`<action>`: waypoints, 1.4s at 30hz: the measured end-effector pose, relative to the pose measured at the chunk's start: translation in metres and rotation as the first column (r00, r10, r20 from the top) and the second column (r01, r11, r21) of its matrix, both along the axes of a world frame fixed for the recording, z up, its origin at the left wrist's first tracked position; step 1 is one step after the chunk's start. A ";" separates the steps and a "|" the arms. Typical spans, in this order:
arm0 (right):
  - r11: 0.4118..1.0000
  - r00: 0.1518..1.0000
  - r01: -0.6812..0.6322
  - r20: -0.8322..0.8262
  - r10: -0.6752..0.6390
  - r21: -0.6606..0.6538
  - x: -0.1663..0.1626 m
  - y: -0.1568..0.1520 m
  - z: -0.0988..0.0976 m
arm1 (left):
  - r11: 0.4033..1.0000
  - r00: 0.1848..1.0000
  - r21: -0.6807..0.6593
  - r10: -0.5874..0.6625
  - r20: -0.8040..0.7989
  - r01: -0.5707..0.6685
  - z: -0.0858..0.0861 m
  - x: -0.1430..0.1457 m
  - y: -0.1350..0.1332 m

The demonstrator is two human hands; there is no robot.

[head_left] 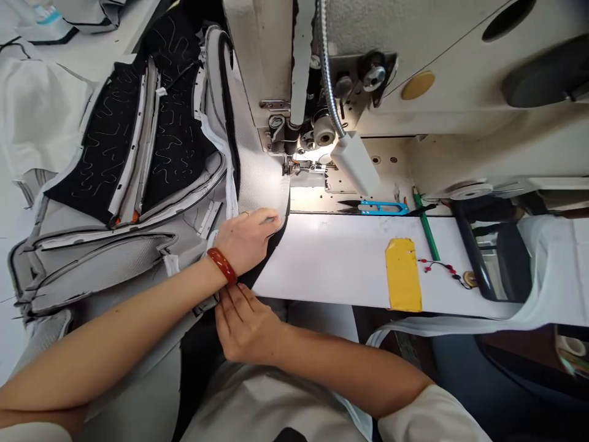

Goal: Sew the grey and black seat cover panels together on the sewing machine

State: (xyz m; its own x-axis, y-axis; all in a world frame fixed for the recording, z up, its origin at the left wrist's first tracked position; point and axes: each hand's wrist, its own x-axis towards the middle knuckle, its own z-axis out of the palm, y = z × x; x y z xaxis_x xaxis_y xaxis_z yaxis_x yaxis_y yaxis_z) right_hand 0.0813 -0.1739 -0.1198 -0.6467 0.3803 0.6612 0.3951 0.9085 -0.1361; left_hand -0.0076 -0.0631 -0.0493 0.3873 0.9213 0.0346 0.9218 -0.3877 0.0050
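Observation:
A large grey and black quilted fabric piece (138,184) lies across the sewing table, its grey mesh edge running up to the needle and presser foot (294,164) of an industrial sewing machine (414,73). My left hand (248,236), with a red bangle on the wrist, lies on the grey fabric edge with fingers curled over it, just in front of the needle. My right hand (246,325) is lower, at the table's front edge, fingers together and pressed against the fabric's lower edge under my left wrist.
On the white table (331,258) to the right of the needle lie blue thread snips (381,207), a green pencil (427,227), a yellow tag (404,274) and a small beaded string (442,267). A white lamp (356,162) on a flexible neck hangs by the needle.

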 end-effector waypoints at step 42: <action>0.984 0.970 -0.051 0.225 0.089 -0.168 0.058 0.069 0.030 | 0.977 0.962 -0.213 -0.025 -0.271 -0.034 0.010 0.019 0.029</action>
State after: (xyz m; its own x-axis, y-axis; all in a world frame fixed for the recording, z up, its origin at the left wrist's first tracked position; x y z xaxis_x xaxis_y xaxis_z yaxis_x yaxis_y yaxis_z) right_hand 0.1394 -0.1053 -0.0895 -0.8034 0.4172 0.4249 0.3692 0.9088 -0.1943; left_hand 0.0119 -0.0338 -0.0394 0.3504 0.8973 -0.2685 0.9015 -0.4009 -0.1630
